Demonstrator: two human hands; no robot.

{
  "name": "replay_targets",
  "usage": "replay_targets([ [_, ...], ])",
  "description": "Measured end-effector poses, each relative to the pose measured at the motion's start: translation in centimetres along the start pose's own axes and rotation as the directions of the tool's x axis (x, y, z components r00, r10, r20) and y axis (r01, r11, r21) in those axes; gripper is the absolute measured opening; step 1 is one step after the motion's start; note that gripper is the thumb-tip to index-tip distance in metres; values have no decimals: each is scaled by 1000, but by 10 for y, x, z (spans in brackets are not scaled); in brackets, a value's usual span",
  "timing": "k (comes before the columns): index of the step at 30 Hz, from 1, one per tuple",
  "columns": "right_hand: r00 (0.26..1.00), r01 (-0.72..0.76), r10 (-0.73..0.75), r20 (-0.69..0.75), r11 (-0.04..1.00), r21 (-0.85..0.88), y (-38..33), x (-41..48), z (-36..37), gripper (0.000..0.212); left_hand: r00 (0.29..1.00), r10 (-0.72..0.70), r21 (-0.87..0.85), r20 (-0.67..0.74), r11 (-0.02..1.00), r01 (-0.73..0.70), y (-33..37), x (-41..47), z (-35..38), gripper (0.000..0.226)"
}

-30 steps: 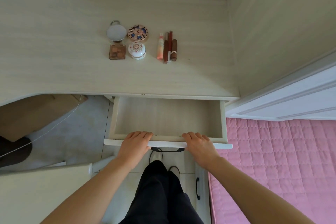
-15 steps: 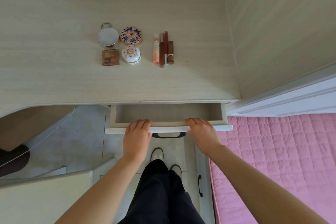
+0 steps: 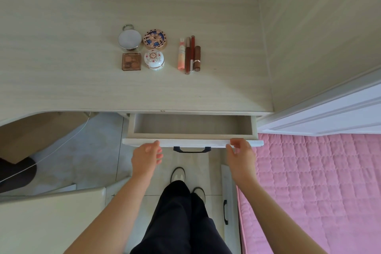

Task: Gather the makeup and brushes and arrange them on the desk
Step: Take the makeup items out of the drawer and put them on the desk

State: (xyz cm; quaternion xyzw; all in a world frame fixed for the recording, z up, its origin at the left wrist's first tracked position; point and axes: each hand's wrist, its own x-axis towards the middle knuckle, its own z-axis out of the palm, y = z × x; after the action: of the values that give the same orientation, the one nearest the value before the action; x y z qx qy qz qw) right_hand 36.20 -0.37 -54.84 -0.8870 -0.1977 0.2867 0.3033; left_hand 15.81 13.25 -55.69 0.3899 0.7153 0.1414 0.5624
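Currently, the task appears almost complete. Eight cosmetic items lie on the surface point(image 3: 61, 57), at 12 o'clock from the drawer point(image 3: 191, 142). They are a mirror compact point(image 3: 129, 39), a patterned compact point(image 3: 155, 39) at its 3 o'clock, an eyeshadow palette point(image 3: 131, 61) at the mirror compact's 6 o'clock, and a white domed jar point(image 3: 154, 59) just beside the palette. At 3 o'clock from this block, four slender tubes point(image 3: 187, 55) lie parallel and close together, aligned 12 to 6. Whether any of them is a brush cannot be determined. The drawer stands partly open, and no cosmetic shows in the visible part of its interior. The left hand point(image 3: 146, 155) and right hand point(image 3: 240, 155) hover at the drawer front, at 9 and 3 o'clock from the dark handle point(image 3: 189, 149). The fingers of both are relaxed, loosely curved and pinching nothing, and contact with the front panel cannot be confirmed. Judged remaining work: shut the drawer.
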Motion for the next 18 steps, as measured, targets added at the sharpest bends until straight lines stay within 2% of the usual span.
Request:
replay_targets([
  [1, 990, -142, 143, -8, 987, 80, -2, 3, -1, 26, 980, -189, -171, 63, 965, 197, 2, 2, -2, 25],
  [2, 954, -297, 300, 18, 936, 190, -3, 7, -2, 29, 941, -306, -324, 142, 884, 336, 5, 4, -4, 30],
  [3, 895, -439, 438, 80, 835, 331, -4, 12, -3, 30, 912, -356, -434, 203, 802, 410, 9, 7, -6, 34],
  [5, 759, -620, 591, 273, 528, 581, -6, 24, -9, 26, 893, -378, -561, 245, 696, 449, 17, 9, -6, 38],
  [6, 717, -652, 608, 342, 410, 638, -7, 31, -12, 25, 891, -380, -592, 249, 668, 451, 21, 11, -5, 37],
  [7, 696, -667, 608, 382, 351, 657, -9, 37, -15, 25, 889, -382, -606, 252, 654, 453, 24, 12, -4, 34],
  [12, 648, -706, 634, 422, 294, 644, -6, 62, -23, 23, 864, -413, -580, 289, 642, 501, 27, 19, 0, 27],
  [18, 630, -726, 659, 411, 311, 613, -5, 81, -21, 42, 881, -404, -522, 246, 711, 472, 30, 31, 7, 14],
])
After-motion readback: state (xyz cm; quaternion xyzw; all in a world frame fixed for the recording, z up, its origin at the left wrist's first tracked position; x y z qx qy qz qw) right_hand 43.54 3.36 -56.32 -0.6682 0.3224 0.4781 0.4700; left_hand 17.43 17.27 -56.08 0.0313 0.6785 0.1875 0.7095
